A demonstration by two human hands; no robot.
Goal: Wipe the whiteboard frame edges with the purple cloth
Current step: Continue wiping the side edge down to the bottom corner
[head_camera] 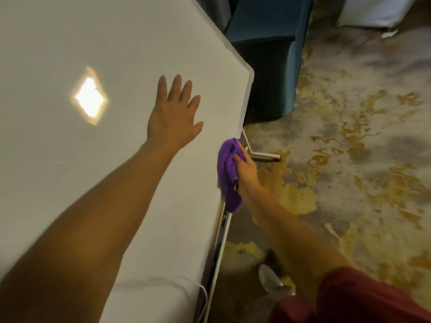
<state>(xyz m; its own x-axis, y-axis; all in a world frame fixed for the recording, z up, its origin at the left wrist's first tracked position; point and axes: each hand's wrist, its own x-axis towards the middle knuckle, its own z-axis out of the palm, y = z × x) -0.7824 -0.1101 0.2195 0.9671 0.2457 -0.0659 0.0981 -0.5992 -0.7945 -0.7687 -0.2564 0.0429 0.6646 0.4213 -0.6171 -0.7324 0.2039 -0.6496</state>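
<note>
Clutching cloth at board's edge

Right hand (pixel 245 167) closed around purple cloth (pixel 227 173), pressed against whiteboard frame (pixel 243 113) below the corner. Left hand (pixel 173 113) spread flat, empty, on the board (pixel 93 54). Patterned carpet (pixel 349 159) beside.

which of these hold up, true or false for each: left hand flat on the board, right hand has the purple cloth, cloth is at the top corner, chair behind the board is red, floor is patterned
1. The left hand lies flat and open on the whiteboard. True.
2. The right hand holds the purple cloth. True.
3. The cloth is at the board's far corner. False: it is pressed on the right frame edge, partway along, nearer than the corner.
4. The chair beyond the board is red. False: it is dark teal.
5. The floor is patterned. True: grey with yellowish patches.
</note>
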